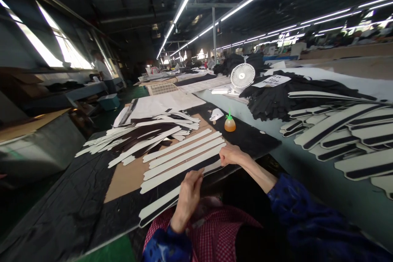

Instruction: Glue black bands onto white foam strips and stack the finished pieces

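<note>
Several long white strips (181, 150) lie side by side on a brown board (123, 180) over the black-covered table. A dark strip (196, 167) runs along the nearest of them. My left hand (188, 196) has its fingers bent together at the near side of the dark strip, above a white strip with a black band (159, 204) at the table's front edge. My right hand (229, 155) is closed at the right ends of the strips. Both hands seem to pinch the dark strip, though the fingertips are partly hidden.
A pile of white and dark strips (147, 131) lies behind at the left. An orange bottle with a green nozzle (229, 123) stands behind my right hand. At the right are banded strips (344, 131), black strips (270, 98) and a white fan (242, 76). A person (102, 69) stands far left.
</note>
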A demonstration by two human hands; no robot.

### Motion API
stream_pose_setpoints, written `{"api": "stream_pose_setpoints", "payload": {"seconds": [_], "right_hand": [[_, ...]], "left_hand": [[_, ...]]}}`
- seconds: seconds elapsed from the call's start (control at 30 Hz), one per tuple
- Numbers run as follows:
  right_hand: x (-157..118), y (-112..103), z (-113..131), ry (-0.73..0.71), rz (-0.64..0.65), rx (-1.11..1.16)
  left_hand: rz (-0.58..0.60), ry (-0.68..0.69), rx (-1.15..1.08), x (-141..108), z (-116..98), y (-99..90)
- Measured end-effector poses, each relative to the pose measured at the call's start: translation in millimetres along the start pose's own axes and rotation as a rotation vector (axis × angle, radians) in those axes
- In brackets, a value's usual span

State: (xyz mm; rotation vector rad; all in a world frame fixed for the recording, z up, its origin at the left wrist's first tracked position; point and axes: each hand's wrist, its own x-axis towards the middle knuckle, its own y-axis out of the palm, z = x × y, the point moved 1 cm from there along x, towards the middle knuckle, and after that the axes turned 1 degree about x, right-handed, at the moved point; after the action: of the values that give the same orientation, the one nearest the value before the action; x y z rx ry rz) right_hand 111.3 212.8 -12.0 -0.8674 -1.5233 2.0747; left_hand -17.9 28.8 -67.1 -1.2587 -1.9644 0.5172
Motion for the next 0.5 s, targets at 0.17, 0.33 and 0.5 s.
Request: {"api": "stream_pose_setpoints", "payload": {"seconds": [0.17, 0.33, 0.5], "right_hand": [[-0.6, -1.6, 2.8, -0.006, -0.009, -0.036], [2.3, -0.2, 1.1, -0.015, -0.015, -0.048], [-1.1, -0.7, 1.4, -0.004, -0.019, -0.041]], "left_hand": [[-0.124, 0.009, -0.054, 15.4, -10.5, -6.1], [0.044, 0.056, 0.001, 46.0, -14.4, 32.6], [0.106, 0.046, 0.027, 51.8, 0.1, 60.2]]}}
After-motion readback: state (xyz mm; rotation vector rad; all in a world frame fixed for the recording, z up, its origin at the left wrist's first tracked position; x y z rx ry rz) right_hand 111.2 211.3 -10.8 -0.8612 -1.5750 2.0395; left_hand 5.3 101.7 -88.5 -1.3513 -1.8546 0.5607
